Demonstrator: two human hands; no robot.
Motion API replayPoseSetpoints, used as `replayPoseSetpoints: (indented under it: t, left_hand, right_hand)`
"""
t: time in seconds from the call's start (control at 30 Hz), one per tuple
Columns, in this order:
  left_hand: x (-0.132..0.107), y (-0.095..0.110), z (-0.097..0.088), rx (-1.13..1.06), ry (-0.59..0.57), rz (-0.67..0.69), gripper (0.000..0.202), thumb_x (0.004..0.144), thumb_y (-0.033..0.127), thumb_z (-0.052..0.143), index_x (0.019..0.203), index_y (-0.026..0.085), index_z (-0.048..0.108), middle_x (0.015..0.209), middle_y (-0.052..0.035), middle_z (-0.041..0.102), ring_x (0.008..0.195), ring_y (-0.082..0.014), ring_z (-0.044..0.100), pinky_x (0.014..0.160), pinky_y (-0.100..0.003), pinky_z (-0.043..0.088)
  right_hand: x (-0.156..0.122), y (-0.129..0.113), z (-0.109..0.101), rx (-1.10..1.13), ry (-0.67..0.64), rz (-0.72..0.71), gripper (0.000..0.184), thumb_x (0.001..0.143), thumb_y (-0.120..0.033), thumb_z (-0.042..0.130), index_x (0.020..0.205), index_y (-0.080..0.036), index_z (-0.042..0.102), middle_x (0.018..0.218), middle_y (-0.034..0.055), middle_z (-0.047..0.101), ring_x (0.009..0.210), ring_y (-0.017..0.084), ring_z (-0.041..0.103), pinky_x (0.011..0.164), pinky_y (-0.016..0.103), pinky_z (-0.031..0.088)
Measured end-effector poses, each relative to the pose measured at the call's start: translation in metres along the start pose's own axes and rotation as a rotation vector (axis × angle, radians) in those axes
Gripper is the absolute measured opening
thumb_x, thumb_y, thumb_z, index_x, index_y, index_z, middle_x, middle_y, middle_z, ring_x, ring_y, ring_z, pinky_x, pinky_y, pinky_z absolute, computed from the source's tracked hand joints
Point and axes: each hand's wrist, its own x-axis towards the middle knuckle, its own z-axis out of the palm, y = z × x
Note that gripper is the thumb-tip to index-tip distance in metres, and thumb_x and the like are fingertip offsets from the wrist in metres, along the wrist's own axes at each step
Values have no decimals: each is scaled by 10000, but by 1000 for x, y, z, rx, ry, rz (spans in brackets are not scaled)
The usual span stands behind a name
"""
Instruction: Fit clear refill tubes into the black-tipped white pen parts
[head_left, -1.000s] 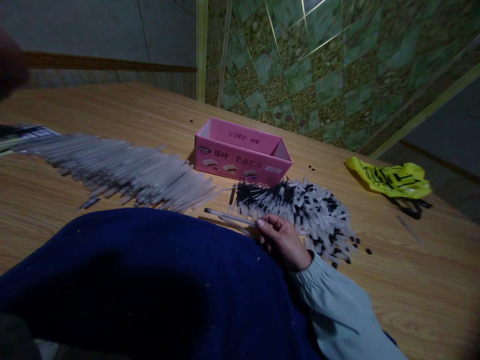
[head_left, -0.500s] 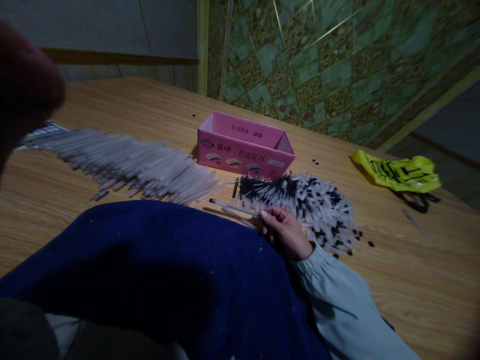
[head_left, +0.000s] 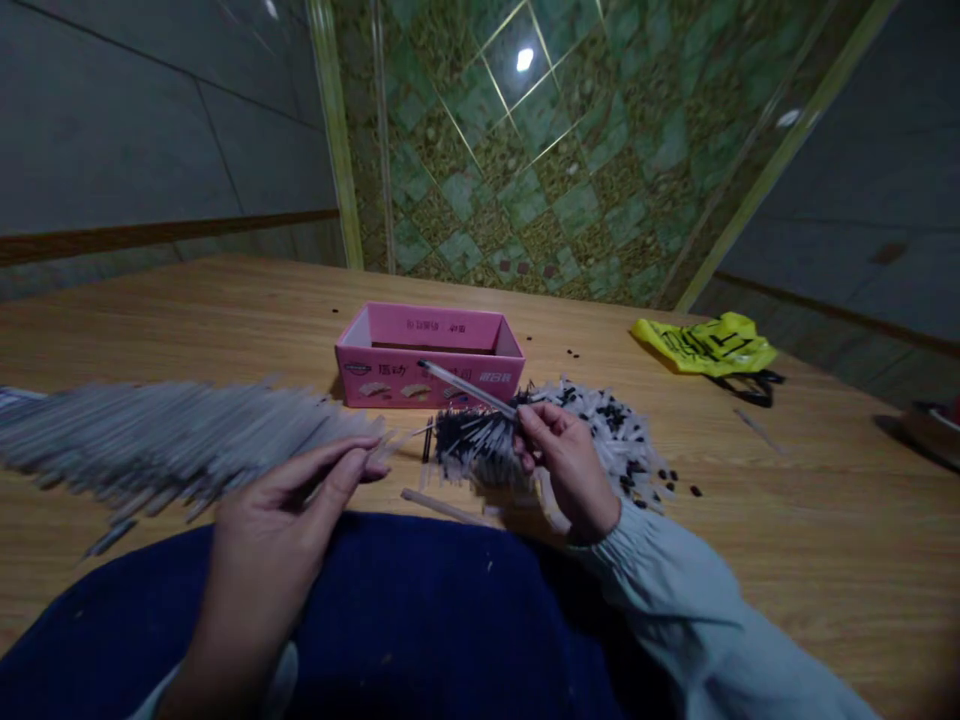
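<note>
right hand (head_left: 562,465) is pinching a dark-ended clear tube (head_left: 471,388), tilted up in front of the pink box (head_left: 397,372). left hand (head_left: 277,545) is pinching a slender piece (head_left: 384,441) (blurred; cannot tell which part). done: the held tube is showing a dark end, seemingly fitted. left: clear tubes (head_left: 187,430) and black-and-white pieces (head_left: 622,425) are lying heaped either side, so most seems to be remaining.

One head-worn view, facing forward and down; hands (head_left: 277,535) (head_left: 564,462) near.
</note>
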Motion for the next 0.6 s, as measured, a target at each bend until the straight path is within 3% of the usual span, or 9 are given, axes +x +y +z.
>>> replayPoseSetpoints:
  t: [0.07, 0.17, 0.23, 0.33, 0.47, 0.6]
  left_hand:
    - [23, -9, 15, 13, 10, -64, 271, 765, 397, 594, 897, 186, 701, 738, -6, 723, 773, -200, 665, 722, -316, 531]
    - [36, -32, 25, 58, 40, -62, 305, 787, 401, 556, 994, 216, 681, 762, -5, 734, 769, -201, 680, 690, -297, 538]
    - [33, -45, 27, 111, 41, -29, 312, 794, 395, 549, 1037, 238, 664, 771, -4, 736, 763, -200, 685, 702, -299, 537]
    - [24, -55, 34, 184, 19, 47, 299, 782, 388, 565, 984, 203, 684, 828, -44, 739, 769, -216, 685, 697, -307, 539]
    - [19, -57, 42, 215, -26, 272, 252, 793, 336, 562, 957, 190, 685, 977, -76, 713, 904, -229, 654, 831, -341, 501]
    - [18, -43, 36, 194, 86, 259, 260, 794, 318, 566, 1014, 213, 658, 1010, -68, 690, 942, -230, 631, 879, -366, 475]
  right_hand:
    - [32, -16, -4, -153, 66, -152, 320, 815, -470, 532, 733, -162, 563, 570, -16, 564, 431, 77, 472, 421, 185, 359]
    - [88, -29, -4, -551, 163, -316, 319, 815, -462, 532, 777, -161, 629, 681, 29, 633, 613, 131, 571, 555, 221, 412]
    - [121, -28, 2, -840, 224, -306, 312, 812, -462, 540, 828, -177, 665, 791, 59, 673, 751, 173, 596, 637, 251, 410]
    - [152, -18, 17, -1019, 148, -193, 332, 798, -484, 558, 829, -184, 697, 840, 88, 696, 824, 204, 605, 678, 269, 397]
    - [162, -7, 37, -988, 42, -158, 335, 736, -474, 641, 686, -149, 706, 693, 83, 692, 742, 200, 626, 648, 257, 404]
    - [130, -21, 44, -882, 29, -256, 327, 873, -405, 477, 911, -158, 688, 896, 64, 695, 858, 175, 619, 727, 253, 434]
